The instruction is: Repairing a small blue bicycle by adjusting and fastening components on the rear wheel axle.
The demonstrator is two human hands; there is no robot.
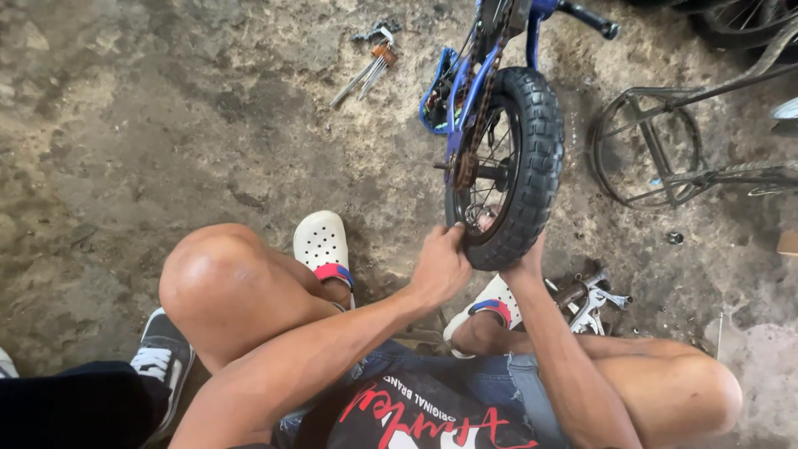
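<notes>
The right hand [525,264] is sitting mostly hidden behind the small black knobby rubber bicycle tyre [536,158], its fingers impossible to judge; the left hand [440,264] is gripping the tyre's lower edge, fingers curled shut; the blue bicycle frame [465,91] is running off the top edge; 2 bunches of metal tools [370,62] are lying on the stained concrete floor [166,125].

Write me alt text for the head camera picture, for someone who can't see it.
Seen from above, a squatting person grips a small blue bike's knobby rear tyre with the left hand and right hand. Wrenches lie by their white clogs on the dirty concrete floor.
</notes>
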